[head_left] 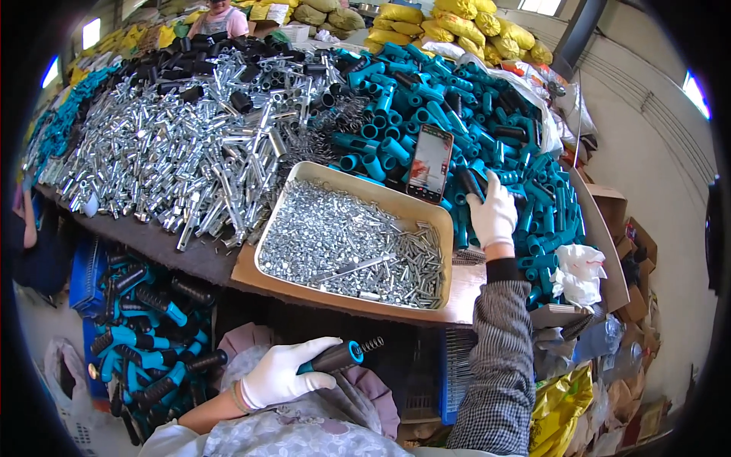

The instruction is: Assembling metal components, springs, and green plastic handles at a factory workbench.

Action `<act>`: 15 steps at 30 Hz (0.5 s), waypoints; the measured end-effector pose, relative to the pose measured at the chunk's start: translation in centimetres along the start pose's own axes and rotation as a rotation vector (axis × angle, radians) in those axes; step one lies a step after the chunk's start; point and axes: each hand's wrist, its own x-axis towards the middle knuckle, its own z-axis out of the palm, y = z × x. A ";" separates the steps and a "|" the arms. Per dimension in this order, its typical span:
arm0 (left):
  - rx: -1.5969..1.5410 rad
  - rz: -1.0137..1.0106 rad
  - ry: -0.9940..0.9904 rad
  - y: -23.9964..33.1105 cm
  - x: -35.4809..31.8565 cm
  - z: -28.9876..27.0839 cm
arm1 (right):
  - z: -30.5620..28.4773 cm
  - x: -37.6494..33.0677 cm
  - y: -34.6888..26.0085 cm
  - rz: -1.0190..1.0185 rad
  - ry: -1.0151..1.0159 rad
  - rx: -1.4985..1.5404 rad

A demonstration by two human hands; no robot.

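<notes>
My left hand (285, 375), in a white glove, is closed round a black-and-teal handle (335, 358) above my lap. A thin coil spring (371, 344) sticks out of the handle's teal-ringed end. My right hand (495, 213), gloved too, reaches over the heap of teal plastic tubes (426, 99). Its thumb and forefinger are apart beside a black tube (470, 183); whether they touch it is unclear. Left of that hand, a phone (431, 164) leans against the heap behind a cream tray (354, 298) of small metal pins, with a flat metal strip (354, 266) on top.
Shiny metal tubes (145, 160) heap at the left, with black sleeves (241, 101) and dark springs (339, 114) nearby. Below left, a blue crate (88, 278) holds finished-looking black-and-teal handles (145, 335). A white plastic bag (580, 274) lies right. Another person (221, 19) is behind the heaps.
</notes>
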 end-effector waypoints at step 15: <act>-0.060 -0.018 0.067 -1.2 -1.0 -0.3 | -10.7 -16.3 -13.0 0.767 -0.190 2.020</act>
